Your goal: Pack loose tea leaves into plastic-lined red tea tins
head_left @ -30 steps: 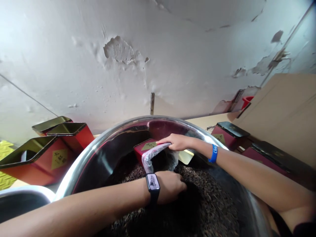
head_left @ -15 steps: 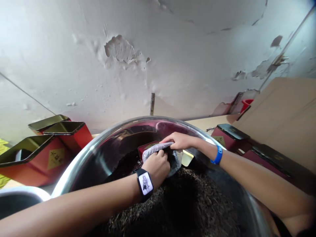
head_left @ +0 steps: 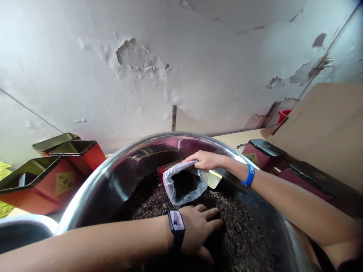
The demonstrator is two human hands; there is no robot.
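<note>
Lifted out of the plastic bag (head_left: 184,185), the left hand (head_left: 198,230) lay spread open on the tea leaves (head_left: 159,202) in the steel basin (head_left: 113,173). The right hand (head_left: 207,160) pinched the bag's rim at the mouth of a red tin (head_left: 163,170).

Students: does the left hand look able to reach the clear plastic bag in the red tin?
Probably yes: the left hand rests on dark loose tea just below the plastic bag, nothing between.
</note>
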